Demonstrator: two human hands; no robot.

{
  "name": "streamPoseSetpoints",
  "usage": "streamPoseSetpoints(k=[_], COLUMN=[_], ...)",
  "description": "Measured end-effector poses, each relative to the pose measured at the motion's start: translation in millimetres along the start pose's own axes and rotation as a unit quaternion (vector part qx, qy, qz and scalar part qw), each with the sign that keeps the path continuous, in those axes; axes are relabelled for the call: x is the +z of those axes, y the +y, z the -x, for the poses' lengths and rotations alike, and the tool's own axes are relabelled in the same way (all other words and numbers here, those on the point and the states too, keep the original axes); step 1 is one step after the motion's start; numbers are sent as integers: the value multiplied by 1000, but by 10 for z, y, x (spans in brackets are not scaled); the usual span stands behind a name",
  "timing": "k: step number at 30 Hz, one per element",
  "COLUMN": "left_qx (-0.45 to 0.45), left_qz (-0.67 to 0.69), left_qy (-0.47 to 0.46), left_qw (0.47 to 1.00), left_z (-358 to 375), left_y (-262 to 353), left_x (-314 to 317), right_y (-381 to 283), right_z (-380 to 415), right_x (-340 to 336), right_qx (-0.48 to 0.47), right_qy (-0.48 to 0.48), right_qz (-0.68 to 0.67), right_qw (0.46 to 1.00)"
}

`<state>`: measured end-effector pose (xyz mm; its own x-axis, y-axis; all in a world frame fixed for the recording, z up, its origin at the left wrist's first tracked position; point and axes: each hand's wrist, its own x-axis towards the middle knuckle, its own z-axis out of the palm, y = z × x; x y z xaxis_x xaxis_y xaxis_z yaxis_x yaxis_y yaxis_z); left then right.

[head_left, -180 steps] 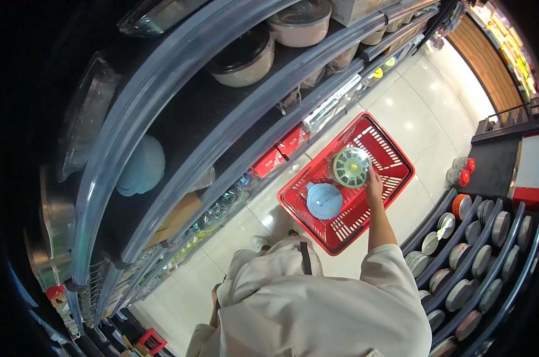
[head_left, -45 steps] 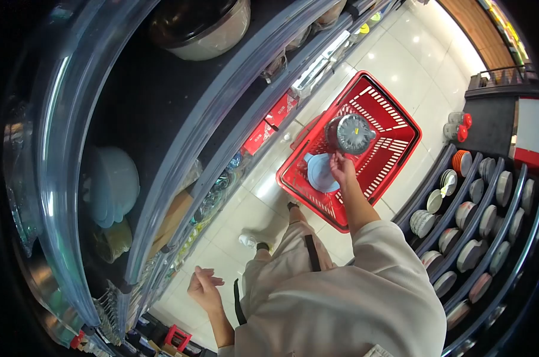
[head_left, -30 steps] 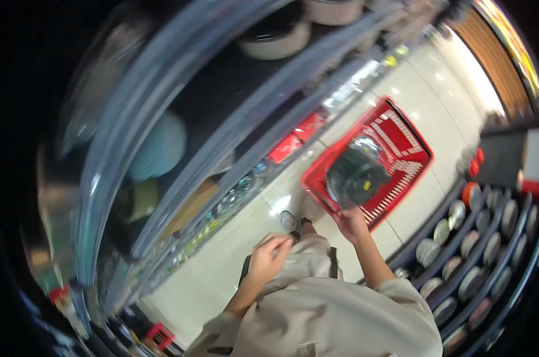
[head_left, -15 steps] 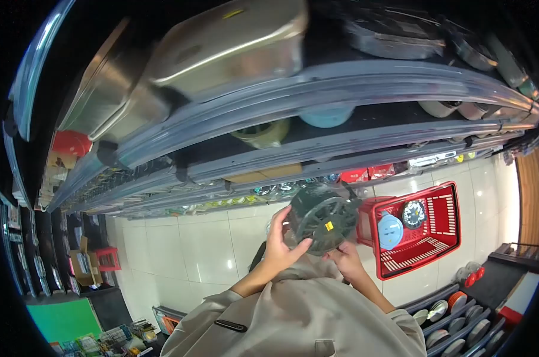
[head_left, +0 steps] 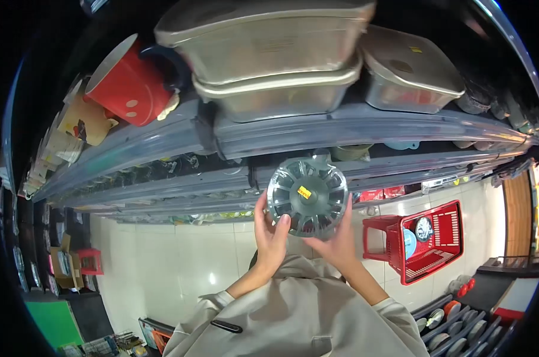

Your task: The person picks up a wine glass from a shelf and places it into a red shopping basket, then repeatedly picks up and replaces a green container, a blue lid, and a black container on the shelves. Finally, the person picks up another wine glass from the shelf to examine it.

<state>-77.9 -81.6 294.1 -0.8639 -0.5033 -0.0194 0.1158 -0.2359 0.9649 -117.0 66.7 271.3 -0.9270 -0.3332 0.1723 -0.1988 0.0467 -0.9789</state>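
Note:
A round dark green slotted container (head_left: 308, 209), wrapped in shiny clear plastic, is held up in front of the shelves with its flat spoked face towards me. A yellow price sticker (head_left: 304, 191) is stuck near the middle of that face. My left hand (head_left: 272, 235) grips its left side, the thumb lying over the lower front. On the opposite side, my right hand (head_left: 338, 238) wraps the lower right edge, with some fingers hidden behind it.
Steel lidded boxes (head_left: 275, 50) and a red mug (head_left: 131, 83) stand on the upper shelf (head_left: 317, 134). On the tiled floor, a red shopping basket (head_left: 403, 256) holds a light blue round item and a dark patterned one. A red stool (head_left: 373, 235) is beside it.
The slotted container has been raised towards the shelves and turned to face me more squarely. My right hand has shifted up its side. My view has swung left, bringing the red mug into sight.

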Motion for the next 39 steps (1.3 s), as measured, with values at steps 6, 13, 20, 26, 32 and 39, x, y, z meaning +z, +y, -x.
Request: streamPoseSetpoints(k=[6,13,20,26,32,39], left_qx=[-40,-49,-19,10,-1,11], left_qz=[95,28,39,-32,-22,-47], left_qy=[1,-83,-153,-175,-157,-94], left_qw=[995,995,987,984,987,994], left_z=[-304,-500,-463,-353,-242,-144], left_y=[94,140,154,8,-23,-11], left_x=[-265,-347,-405,-605,-747,-678], right_y=[-281,-205,-21,-68,58,59], right_z=[-300,-535,-851,-1112,-1259,-1321], right_x=[288,447,511,592,590,616], right_qx=[-111,-66,-63,-28,-33,-77], right_qy=[57,88,150,146,123,93], right_qz=[292,227,176,214,252,278], right_qw=[948,968,971,965,959,953])
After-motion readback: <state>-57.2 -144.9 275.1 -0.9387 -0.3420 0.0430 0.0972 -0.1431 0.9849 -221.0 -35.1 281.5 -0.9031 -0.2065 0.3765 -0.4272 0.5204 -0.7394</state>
